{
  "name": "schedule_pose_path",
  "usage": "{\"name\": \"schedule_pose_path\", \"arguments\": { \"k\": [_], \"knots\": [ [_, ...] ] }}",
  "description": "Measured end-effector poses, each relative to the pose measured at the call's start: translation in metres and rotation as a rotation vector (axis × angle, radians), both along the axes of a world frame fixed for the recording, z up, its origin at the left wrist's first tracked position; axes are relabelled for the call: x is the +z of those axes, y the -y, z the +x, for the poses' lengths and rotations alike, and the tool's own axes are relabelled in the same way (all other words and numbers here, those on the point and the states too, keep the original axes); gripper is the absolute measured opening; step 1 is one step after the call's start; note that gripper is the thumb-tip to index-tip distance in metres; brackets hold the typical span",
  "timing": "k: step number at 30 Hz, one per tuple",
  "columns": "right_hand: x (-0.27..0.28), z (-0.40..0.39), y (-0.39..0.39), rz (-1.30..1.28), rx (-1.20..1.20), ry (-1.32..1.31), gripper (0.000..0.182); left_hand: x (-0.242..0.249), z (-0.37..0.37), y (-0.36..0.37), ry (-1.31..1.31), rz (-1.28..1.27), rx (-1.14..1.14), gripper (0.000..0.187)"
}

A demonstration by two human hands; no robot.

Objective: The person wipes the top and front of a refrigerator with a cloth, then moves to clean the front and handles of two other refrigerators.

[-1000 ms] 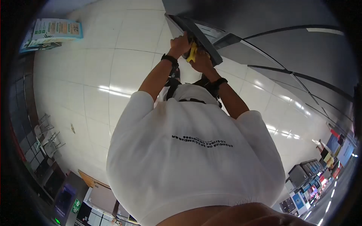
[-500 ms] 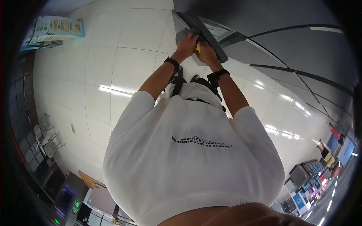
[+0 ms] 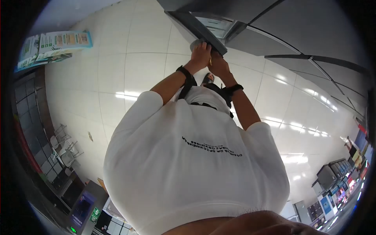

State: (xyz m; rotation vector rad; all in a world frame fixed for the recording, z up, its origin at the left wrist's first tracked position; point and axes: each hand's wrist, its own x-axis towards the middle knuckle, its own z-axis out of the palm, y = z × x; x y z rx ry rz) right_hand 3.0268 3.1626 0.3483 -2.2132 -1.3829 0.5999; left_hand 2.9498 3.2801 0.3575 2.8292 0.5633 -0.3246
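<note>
A grey rounded object [image 3: 195,44] is beside the free edge of an open dark grey door [image 3: 203,31]. My left hand [image 3: 201,55] is closed over this object, with its fingers bent across the top. Close beside it is my right hand [image 3: 220,66], curled in near the door's lower edge, its fingertips mostly hidden. A sliver of something yellow [image 3: 210,61] shows between the two hands. What my right hand grips I cannot tell.
Behind the door, light shelves [image 3: 217,26] show inside a large dark grey cabinet [image 3: 270,27]. Pale glossy tiles [image 3: 149,66] cover the floor. A printed display stand [image 3: 58,43] is at upper left, chairs [image 3: 66,145] at far left, and appliances [image 3: 333,172] at far right.
The door and cabinet have shifted up and left in view. My hands have moved slightly down and to the right, closer together, and less of the yellow thing shows.
</note>
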Motion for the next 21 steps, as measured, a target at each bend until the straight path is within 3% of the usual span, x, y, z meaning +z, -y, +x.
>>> {"name": "schedule_pose_path", "arguments": {
  "k": [2, 4, 6, 11, 13, 16, 17, 18, 21],
  "knots": [
    [0.004, 0.001, -0.005, -0.075, -0.007, -0.007, 0.039, -0.001, -0.004, 0.007, 0.232, 0.168, 0.021, 0.046],
    [0.003, 0.002, -0.005, -0.108, -0.037, -0.069, 0.036, -0.003, -0.005, 0.004, 0.076, 0.067, 0.018, 0.051],
    [-0.006, -0.003, -0.011, -0.165, 0.0, 0.03, 0.037, -0.005, -0.011, 0.004, 0.254, 0.338, -0.081, 0.055],
    [-0.013, -0.004, -0.03, -0.185, 0.083, 0.184, 0.03, -0.005, -0.011, -0.018, 0.222, 0.229, -0.156, 0.054],
    [-0.007, -0.003, -0.032, -0.247, 0.043, 0.075, 0.029, -0.006, -0.009, -0.02, 0.259, 0.213, -0.176, 0.053],
    [0.0, -0.002, -0.04, -0.272, 0.072, 0.028, 0.032, 0.003, -0.001, -0.032, 0.096, 0.146, -0.173, 0.046],
    [0.003, -0.006, -0.044, -0.262, 0.026, 0.08, 0.015, -0.006, 0.001, -0.038, 0.114, 0.146, -0.206, 0.043],
    [0.003, -0.008, -0.05, -0.275, 0.028, 0.084, 0.015, -0.012, 0.0, -0.043, 0.134, 0.145, -0.237, 0.042],
    [-0.01, -0.008, -0.07, -0.496, -0.034, 0.022, 0.071, -0.02, -0.003, -0.067, 0.227, 0.115, -0.32, 0.038]
  ]
}}
